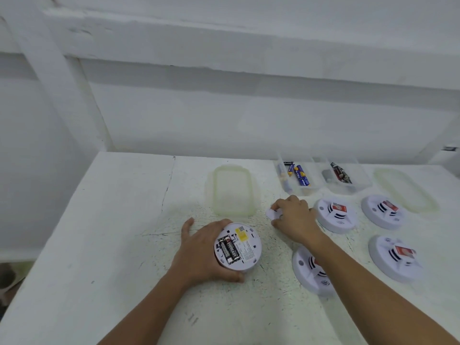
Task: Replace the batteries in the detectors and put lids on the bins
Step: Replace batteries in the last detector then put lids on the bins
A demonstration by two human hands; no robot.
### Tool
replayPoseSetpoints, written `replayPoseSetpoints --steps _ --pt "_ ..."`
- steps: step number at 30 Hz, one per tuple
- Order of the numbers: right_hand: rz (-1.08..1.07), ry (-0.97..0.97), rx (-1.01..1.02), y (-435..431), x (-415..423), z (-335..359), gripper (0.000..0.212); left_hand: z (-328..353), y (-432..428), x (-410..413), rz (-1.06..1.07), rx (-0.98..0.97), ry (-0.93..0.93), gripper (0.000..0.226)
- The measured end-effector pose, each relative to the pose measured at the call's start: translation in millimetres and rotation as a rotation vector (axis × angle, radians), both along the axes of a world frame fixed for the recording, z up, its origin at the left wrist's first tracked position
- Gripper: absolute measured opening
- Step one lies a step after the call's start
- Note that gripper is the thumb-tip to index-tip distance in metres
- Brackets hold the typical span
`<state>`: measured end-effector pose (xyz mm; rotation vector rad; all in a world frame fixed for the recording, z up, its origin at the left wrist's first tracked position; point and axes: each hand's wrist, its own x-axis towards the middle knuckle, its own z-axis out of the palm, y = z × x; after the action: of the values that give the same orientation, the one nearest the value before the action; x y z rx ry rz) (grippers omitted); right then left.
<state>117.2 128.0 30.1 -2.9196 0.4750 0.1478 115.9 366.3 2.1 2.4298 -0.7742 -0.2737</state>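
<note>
Bright, flat, faintly green light. A weak, soft shadow lies under the left hand (199,255) gripping the upturned round white plastic detector (245,247). The small white plastic piece (271,214) pinched by the right hand (296,217) washes out. Edges bow and blur.

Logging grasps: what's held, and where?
Left hand grips the round white upturned detector by its rim; right hand pinches a small white plastic piece by its edge.

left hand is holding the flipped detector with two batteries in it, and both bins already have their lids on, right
Not quite: the lids are off. The head view shows the left bin and the right bin open, one lid on the table left of them, the other lid on their right. The left hand does hold the flipped detector, two batteries in it.
</note>
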Motion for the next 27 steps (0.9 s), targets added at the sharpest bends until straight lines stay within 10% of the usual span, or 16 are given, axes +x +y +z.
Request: replayPoseSetpoints --steps 7,13,27 --pt "0.036 -0.134 -0.101 9.7 -6.1 3.7 0.029 1.2 -0.3 -2.2 0.003 -0.006 -0.005 0.118" --pt "0.386 -0.179 0.483 60.9 -29.9 28.3 0.005 -3.3 -0.6 -0.7 -0.018 0.007 -0.022 0.124" --pt "0.541 -0.173 0.29 70.4 -30.9 11.5 0.013 -2.7 -3.3 1.2 -0.003 -0.152 0.002 0.094"
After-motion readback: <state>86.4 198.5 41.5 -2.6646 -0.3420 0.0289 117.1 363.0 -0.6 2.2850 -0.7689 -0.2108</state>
